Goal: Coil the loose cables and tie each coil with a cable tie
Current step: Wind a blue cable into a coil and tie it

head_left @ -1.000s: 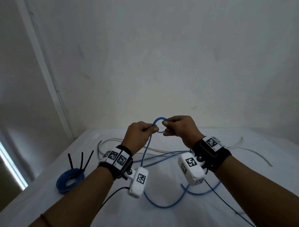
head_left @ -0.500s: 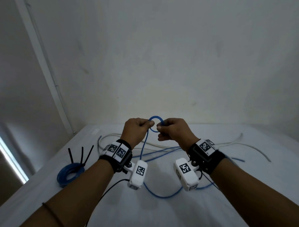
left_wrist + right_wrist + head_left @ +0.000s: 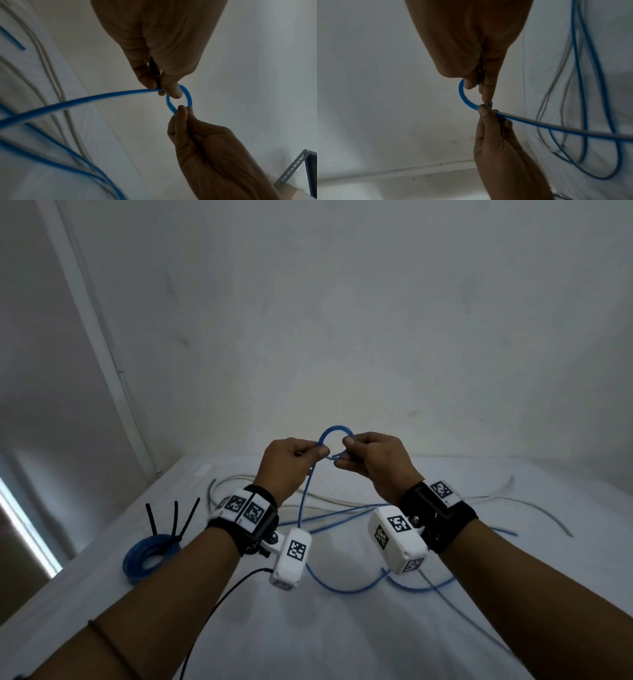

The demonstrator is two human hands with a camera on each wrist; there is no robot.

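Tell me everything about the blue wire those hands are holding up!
The blue cable is thin, round and smooth, like plastic-coated wire. Its end is bent into one small loop, held up in the air in front of the white wall. The left hand pinches one side of the loop and the right hand pinches the other. From the left hand's fingers the rest hangs down and trails in loose curves over the white table, among other blue and whitish cables.

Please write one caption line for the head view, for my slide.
Both hands, left hand and right hand, pinch a small loop in the blue cable above the table.
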